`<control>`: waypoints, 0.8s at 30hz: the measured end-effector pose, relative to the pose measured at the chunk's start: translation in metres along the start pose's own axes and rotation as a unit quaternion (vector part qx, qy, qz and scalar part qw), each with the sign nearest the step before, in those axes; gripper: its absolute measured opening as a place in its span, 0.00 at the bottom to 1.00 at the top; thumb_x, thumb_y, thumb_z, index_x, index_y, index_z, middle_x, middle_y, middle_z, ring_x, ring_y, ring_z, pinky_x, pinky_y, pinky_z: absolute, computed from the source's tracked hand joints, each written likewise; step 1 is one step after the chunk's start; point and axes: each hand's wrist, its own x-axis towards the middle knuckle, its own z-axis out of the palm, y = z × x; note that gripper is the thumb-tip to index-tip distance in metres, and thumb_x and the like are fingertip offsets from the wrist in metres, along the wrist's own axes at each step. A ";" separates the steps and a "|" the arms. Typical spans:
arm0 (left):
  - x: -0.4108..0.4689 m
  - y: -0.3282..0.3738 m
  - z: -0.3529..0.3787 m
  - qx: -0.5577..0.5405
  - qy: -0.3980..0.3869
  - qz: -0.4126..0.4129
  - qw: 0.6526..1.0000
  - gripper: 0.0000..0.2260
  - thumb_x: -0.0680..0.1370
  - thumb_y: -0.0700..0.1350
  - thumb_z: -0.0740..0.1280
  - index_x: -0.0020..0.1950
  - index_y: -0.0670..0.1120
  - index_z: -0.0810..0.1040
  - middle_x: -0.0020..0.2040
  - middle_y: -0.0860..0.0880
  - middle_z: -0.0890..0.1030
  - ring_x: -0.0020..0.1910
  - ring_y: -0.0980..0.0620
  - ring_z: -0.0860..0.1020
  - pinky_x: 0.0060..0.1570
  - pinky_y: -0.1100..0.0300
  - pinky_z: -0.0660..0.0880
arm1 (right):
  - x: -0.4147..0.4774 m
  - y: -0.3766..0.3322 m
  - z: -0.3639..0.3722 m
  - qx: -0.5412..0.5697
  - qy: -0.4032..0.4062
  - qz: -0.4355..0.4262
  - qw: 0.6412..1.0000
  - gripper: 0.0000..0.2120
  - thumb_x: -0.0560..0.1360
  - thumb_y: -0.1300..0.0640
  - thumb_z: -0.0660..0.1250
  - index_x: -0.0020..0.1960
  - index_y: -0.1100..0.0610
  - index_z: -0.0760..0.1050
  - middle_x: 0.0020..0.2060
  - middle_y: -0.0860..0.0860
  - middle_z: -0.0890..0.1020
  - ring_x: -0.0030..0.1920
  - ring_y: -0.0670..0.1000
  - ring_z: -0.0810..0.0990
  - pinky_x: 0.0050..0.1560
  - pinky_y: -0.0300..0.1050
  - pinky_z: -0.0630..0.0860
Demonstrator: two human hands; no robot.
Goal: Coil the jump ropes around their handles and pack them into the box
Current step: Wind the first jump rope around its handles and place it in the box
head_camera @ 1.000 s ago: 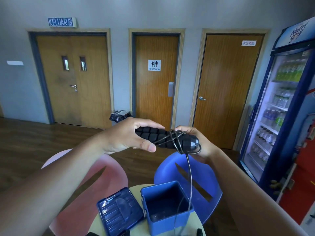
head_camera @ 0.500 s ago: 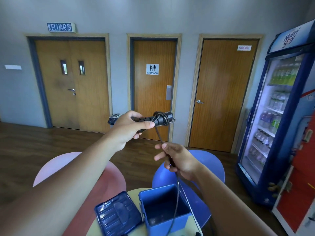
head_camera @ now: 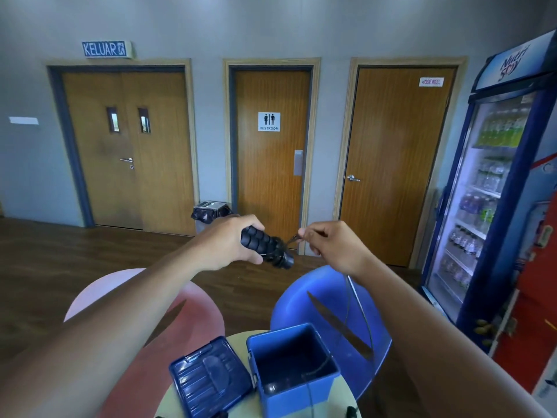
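My left hand (head_camera: 229, 241) grips the handle (head_camera: 265, 247); my right hand (head_camera: 327, 244) pinches the rope (head_camera: 351, 300), high above the open box (head_camera: 301, 396).

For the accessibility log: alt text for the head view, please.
A person's left hand grips a black jump rope handle while the right hand pinches the thin rope beside the handle's wrapped end. Below, on a small round table, stands an open blue box with its lid alongside.
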 end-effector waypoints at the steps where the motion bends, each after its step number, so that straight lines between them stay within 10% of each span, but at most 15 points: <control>1: -0.003 0.004 -0.002 -0.011 -0.018 0.008 1.000 0.26 0.65 0.52 0.83 0.60 0.57 0.78 0.50 0.56 0.83 0.48 0.57 0.80 0.53 0.55 0.77 | 0.001 -0.003 -0.005 0.002 0.004 -0.006 1.000 0.15 0.81 0.51 0.65 0.37 0.51 0.81 0.24 0.45 0.72 0.21 0.42 0.64 0.25 0.36 0.62; 5: -0.017 0.016 -0.010 -0.159 -0.100 0.044 0.981 0.24 0.63 0.53 0.84 0.56 0.60 0.81 0.51 0.53 0.86 0.52 0.51 0.83 0.59 0.49 0.79 | 0.008 -0.008 -0.019 0.081 -0.008 -0.003 0.997 0.12 0.77 0.49 0.69 0.45 0.57 0.82 0.24 0.46 0.72 0.23 0.43 0.63 0.25 0.34 0.63; 9: -0.028 0.033 -0.020 -0.303 -0.097 0.082 0.945 0.20 0.66 0.42 0.83 0.55 0.51 0.83 0.42 0.52 0.82 0.37 0.51 0.78 0.37 0.58 0.78 | 0.007 -0.003 -0.018 0.172 -0.039 0.000 0.984 0.17 0.73 0.44 0.70 0.39 0.58 0.80 0.25 0.50 0.73 0.24 0.47 0.63 0.25 0.38 0.60; 14: -0.031 0.040 -0.026 -0.417 -0.089 0.076 0.901 0.20 0.65 0.45 0.78 0.55 0.42 0.82 0.41 0.45 0.82 0.36 0.48 0.78 0.36 0.56 0.78 | 0.002 0.009 0.004 0.312 -0.070 -0.012 0.948 0.31 0.71 0.41 0.72 0.48 0.72 0.76 0.38 0.61 0.77 0.34 0.55 0.75 0.36 0.45 0.74; 19: -0.030 0.037 -0.025 -0.483 -0.068 0.040 0.872 0.17 0.66 0.46 0.77 0.53 0.43 0.83 0.42 0.44 0.81 0.34 0.47 0.78 0.34 0.56 0.78 | -0.006 0.019 0.013 0.411 -0.066 0.026 0.909 0.17 0.82 0.67 0.54 0.42 0.58 0.77 0.28 0.50 0.73 0.23 0.42 0.64 0.25 0.36 0.51; 24: -0.032 0.037 -0.023 -0.519 -0.070 0.027 0.852 0.14 0.66 0.47 0.77 0.49 0.45 0.85 0.42 0.45 0.82 0.33 0.47 0.78 0.33 0.57 0.78 | -0.006 0.018 0.012 0.405 -0.117 0.028 0.907 0.08 0.76 0.66 0.59 0.42 0.57 0.73 0.28 0.48 0.73 0.24 0.43 0.65 0.26 0.36 0.57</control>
